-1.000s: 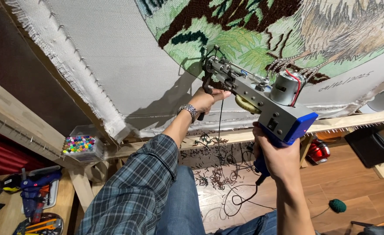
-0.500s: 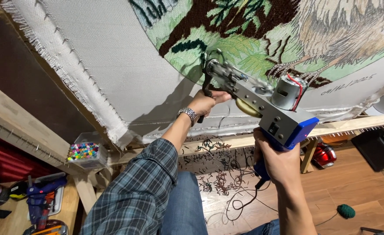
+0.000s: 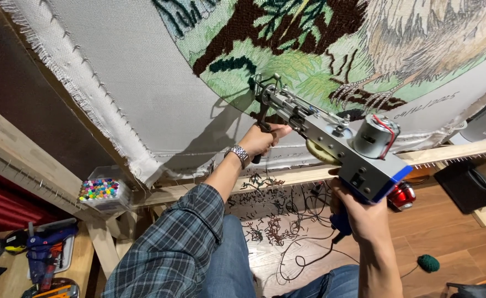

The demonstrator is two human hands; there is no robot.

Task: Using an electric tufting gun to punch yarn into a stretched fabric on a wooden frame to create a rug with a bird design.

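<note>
One grey-and-blue metal tufting gun (image 3: 336, 146), both hands clamped on it: left hand (image 3: 262, 139) front grip, right hand (image 3: 358, 212) rear handle, needle at white stretched cloth (image 3: 143, 83).

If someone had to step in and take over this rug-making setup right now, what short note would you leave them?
Left hand: gripping the front handle of the grey metal tufting gun with the blue rear housing.
Right hand: wrapped around the gun's rear grip, below the blue end.
The gun's tip is against the white backing cloth stretched on the wooden frame, at the lower edge of the green and brown tufted picture.
Done: much of the picture is filled with yarn.
Left: the cloth below and left of it is bare.
Yarn scraps and cords lie on the wood floor.
</note>
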